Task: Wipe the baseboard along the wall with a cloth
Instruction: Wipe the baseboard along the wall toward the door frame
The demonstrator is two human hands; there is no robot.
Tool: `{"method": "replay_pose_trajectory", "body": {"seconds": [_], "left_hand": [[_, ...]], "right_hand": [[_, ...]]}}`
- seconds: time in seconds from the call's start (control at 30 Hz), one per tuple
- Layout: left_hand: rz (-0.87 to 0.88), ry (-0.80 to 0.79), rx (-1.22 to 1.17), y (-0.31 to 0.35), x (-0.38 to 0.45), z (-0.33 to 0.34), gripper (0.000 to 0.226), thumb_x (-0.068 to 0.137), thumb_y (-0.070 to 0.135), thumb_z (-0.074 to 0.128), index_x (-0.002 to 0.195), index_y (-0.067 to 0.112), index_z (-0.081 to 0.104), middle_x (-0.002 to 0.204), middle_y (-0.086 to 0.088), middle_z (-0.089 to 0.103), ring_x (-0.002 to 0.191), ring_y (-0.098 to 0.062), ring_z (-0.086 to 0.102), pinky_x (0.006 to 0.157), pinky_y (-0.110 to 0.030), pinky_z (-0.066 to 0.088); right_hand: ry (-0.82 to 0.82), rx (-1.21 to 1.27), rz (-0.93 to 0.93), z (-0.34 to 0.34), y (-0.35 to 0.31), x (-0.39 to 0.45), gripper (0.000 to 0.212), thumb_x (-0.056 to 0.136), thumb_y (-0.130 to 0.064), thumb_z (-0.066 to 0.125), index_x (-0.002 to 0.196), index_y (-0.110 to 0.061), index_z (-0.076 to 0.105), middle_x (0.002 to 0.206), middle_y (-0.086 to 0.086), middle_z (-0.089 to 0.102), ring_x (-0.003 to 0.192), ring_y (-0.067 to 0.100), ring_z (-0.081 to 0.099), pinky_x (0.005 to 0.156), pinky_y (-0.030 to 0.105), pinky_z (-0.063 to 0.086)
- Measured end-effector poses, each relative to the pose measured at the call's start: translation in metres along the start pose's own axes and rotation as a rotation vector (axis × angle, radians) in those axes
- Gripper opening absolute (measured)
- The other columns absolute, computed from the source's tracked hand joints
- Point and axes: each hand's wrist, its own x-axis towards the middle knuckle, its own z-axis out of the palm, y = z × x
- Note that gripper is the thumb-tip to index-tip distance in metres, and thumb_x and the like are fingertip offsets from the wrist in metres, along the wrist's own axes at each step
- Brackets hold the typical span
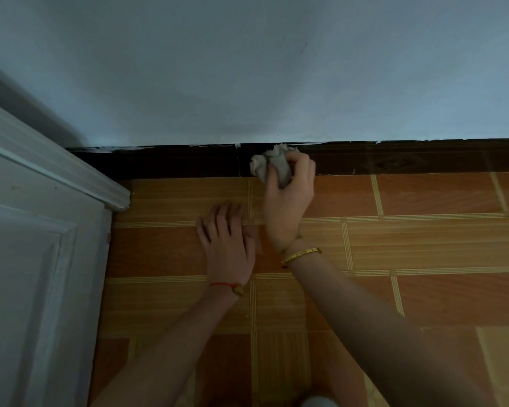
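A dark brown baseboard (pixel 174 161) runs along the foot of the pale blue wall, with flecks of white paint on its top edge. My right hand (pixel 288 201), a gold bangle on its wrist, grips a crumpled grey cloth (pixel 272 163) and presses it against the baseboard near a joint between two baseboard pieces. My left hand (pixel 228 242) lies flat on the floor, fingers spread, just below and left of the cloth, with a red string bracelet at the wrist.
A white panelled door and its frame (pixel 41 230) fill the left side, meeting the baseboard at the corner. The floor is orange-brown tile (pixel 423 245) with pale striped bands. The baseboard continues to the right edge of view.
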Motion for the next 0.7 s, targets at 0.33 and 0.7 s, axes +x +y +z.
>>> {"method": "replay_pose_trajectory", "body": {"seconds": [0.33, 0.7], "left_hand": [[-0.014, -0.015, 0.005, 0.002, 0.002, -0.002, 0.050, 0.092, 0.027, 0.044, 0.140, 0.014, 0.052, 0.147, -0.013, 0.047, 0.140, -0.034, 0.037, 0.119, -0.064, 0.018], [-0.008, -0.015, 0.014, 0.001, 0.001, -0.003, 0.053, 0.091, 0.028, 0.044, 0.141, 0.014, 0.051, 0.147, -0.013, 0.047, 0.139, -0.034, 0.037, 0.117, -0.064, 0.022]], "right_hand": [[0.133, 0.012, 0.033, -0.016, 0.013, 0.013, 0.019, 0.087, -0.004, 0.066, 0.105, -0.003, 0.059, 0.104, 0.008, 0.060, 0.098, 0.017, 0.060, 0.085, 0.037, 0.053], [0.056, 0.012, -0.036, -0.011, 0.004, 0.006, 0.018, 0.086, -0.002, 0.067, 0.103, -0.002, 0.062, 0.101, 0.009, 0.061, 0.096, 0.018, 0.060, 0.085, 0.028, 0.051]]}}
